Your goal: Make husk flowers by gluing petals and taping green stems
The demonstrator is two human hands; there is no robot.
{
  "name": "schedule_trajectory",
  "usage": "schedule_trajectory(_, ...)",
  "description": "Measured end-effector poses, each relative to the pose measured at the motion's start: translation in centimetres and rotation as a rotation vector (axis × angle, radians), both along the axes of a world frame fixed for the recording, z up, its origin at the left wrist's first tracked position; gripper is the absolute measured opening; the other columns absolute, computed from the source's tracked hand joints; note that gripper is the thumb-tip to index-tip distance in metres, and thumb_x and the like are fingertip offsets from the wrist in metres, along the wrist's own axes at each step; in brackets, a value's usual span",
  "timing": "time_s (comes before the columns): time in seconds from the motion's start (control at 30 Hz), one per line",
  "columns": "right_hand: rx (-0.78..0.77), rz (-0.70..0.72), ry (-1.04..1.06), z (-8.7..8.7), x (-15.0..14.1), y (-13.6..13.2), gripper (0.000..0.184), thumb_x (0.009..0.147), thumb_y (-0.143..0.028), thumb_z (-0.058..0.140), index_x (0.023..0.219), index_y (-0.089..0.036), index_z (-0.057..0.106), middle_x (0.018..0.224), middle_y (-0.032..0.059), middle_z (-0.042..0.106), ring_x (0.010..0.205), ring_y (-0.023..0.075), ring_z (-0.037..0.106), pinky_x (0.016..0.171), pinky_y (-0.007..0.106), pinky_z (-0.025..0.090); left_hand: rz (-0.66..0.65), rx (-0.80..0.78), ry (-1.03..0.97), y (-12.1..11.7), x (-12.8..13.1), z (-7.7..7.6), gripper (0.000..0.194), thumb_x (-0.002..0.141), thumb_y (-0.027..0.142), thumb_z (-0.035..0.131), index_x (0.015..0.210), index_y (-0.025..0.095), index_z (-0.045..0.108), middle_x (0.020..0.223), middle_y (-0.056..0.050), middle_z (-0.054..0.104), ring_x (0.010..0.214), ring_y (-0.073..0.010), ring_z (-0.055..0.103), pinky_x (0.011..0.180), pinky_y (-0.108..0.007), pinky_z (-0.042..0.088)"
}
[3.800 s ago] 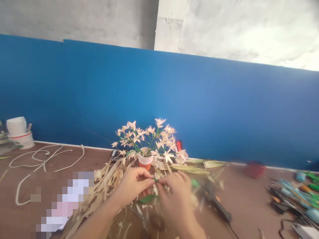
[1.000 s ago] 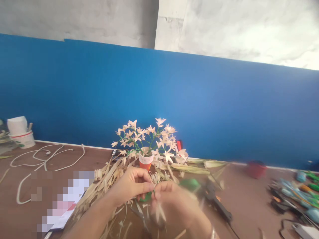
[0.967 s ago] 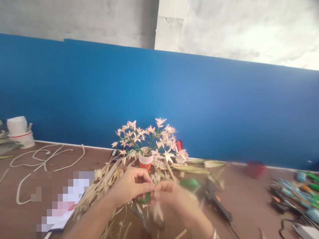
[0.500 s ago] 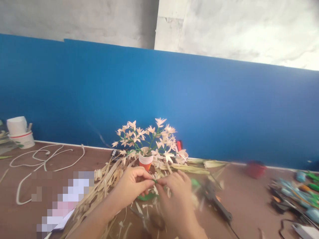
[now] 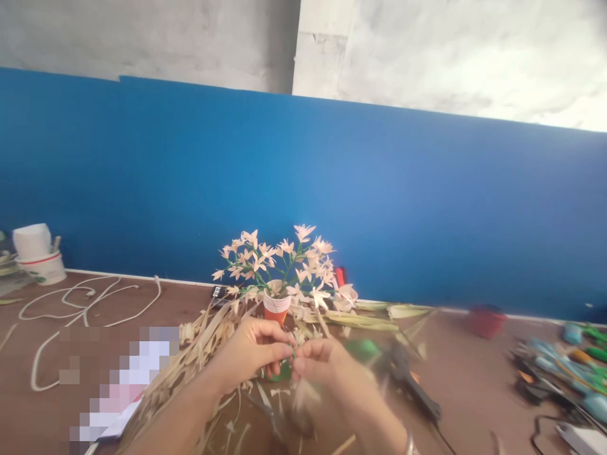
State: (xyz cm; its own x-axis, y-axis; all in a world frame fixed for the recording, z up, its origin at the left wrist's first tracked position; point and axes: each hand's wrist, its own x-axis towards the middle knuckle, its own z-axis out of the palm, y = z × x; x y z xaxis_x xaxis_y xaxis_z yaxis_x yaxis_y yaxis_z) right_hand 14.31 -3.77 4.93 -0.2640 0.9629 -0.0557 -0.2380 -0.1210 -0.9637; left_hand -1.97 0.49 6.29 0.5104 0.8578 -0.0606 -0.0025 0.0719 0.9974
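My left hand (image 5: pixel 250 352) and my right hand (image 5: pixel 318 365) meet fingertip to fingertip low in the middle of the view. Both pinch a thin green stem (image 5: pixel 293 354) between thumb and fingers. Pale dried-leaf petals (image 5: pixel 302 395) hang blurred below my right hand. Right behind the hands stands a red paper cup (image 5: pixel 276 306) holding a bunch of pale leaf flowers (image 5: pixel 279 259) on green stems. A green roll of tape (image 5: pixel 283 373) lies on the table just under the hands.
A heap of dried leaf strips (image 5: pixel 199 354) spreads to the left of the hands. A black glue gun (image 5: pixel 410 382) lies to the right, with tools (image 5: pixel 564 373) at the far right. A white cord (image 5: pixel 80 309) and white tubs (image 5: pixel 35 253) are at the left. The blue wall (image 5: pixel 427 202) bounds the brown table (image 5: pixel 474 379).
My right hand has turned and dropped its wrist since half a second ago, its fingers curled back onto the stem; the petals below it swing. My left hand stays in place.
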Motion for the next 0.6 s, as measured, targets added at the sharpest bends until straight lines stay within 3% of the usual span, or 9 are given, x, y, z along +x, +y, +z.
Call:
schedule_trajectory(0.1,-0.026,0.047,0.054,0.0,0.1,0.0,0.018,0.062,-0.030,0.077,0.065,-0.014,0.069,0.060,0.0019,0.067,0.060,0.0106,0.059,0.065,0.024,0.042,-0.013,0.002,-0.017,0.0,-0.2,0.1,0.021,0.058,0.031,0.074,0.062,0.013,0.062,0.052,0.002,0.059,0.039,-0.0069,0.050,0.039,-0.018,0.039)
schedule_trajectory(0.33,-0.062,0.102,0.093,0.0,-0.1,-0.2,0.014,0.064,-0.026,0.074,0.064,-0.013,0.067,0.058,0.0008,0.065,0.057,0.0095,0.057,0.062,0.022,0.040,-0.054,0.060,0.053,-0.2,-0.7,0.3,0.022,0.064,0.032,0.069,0.064,0.014,0.056,0.051,0.003,0.058,0.041,-0.0081,0.051,0.040,-0.019,0.038)
schedule_trajectory(0.47,0.061,-0.126,-0.250,0.3,-0.5,-0.4,0.009,0.066,-0.025,0.068,0.066,-0.016,0.066,0.062,-0.0008,0.065,0.058,0.0112,0.056,0.058,0.022,0.040,-0.007,0.096,0.128,-0.5,-0.5,0.5,0.018,0.068,0.031,0.064,0.065,0.015,0.056,0.045,0.005,0.053,0.043,-0.0088,0.050,0.042,-0.019,0.038)
schedule_trajectory(0.6,0.294,-0.387,-0.692,0.4,-1.0,-0.9,0.007,0.068,-0.021,0.061,0.063,-0.018,0.064,0.065,0.0003,0.065,0.067,0.0164,0.058,0.064,0.027,0.041,0.022,0.126,0.163,-0.5,-0.2,0.5,0.015,0.069,0.029,0.062,0.067,0.015,0.057,0.045,0.005,0.053,0.044,-0.0093,0.051,0.045,-0.020,0.040)
